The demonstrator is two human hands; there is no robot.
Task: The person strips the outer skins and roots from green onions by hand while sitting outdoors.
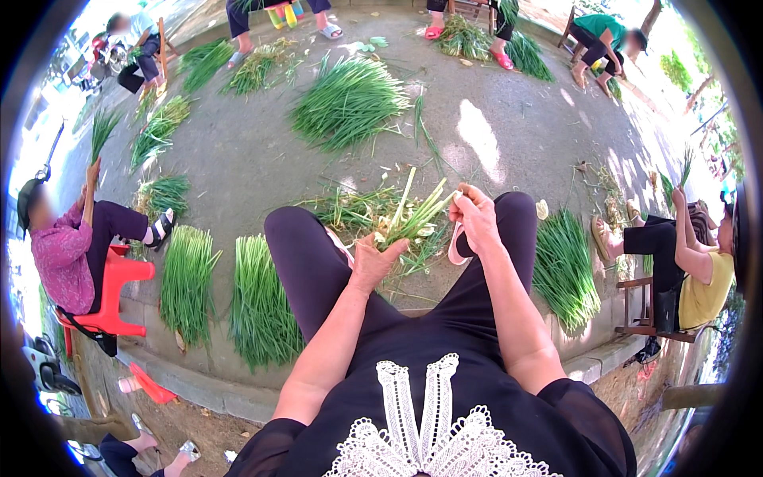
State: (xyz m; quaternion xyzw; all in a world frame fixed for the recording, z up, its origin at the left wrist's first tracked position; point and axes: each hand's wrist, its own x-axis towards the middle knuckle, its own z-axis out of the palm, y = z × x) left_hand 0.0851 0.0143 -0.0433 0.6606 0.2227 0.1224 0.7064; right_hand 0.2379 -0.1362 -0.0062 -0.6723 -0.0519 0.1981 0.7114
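My left hand (379, 261) is closed around a small bunch of chives (423, 213), their pale stalks slanting up and right between my knees. Close to the upper end of those stalks is my right hand (477, 219), its thumb and fingers pinched together. A small whitish bit shows at its fingertips; I cannot make out what it is. Beneath both hands, a loose heap of trimmed leaves and yellowish scraps (350, 208) lies on the ground between my feet.
Bundles of chives lie left (266, 306), farther left (187, 282) and right (566, 270). A large pile (350, 103) spreads ahead on the pavement (238, 151). Seated people surround it, one on a red plastic stool (119, 282) at left, another on a wooden chair (636, 306) at right.
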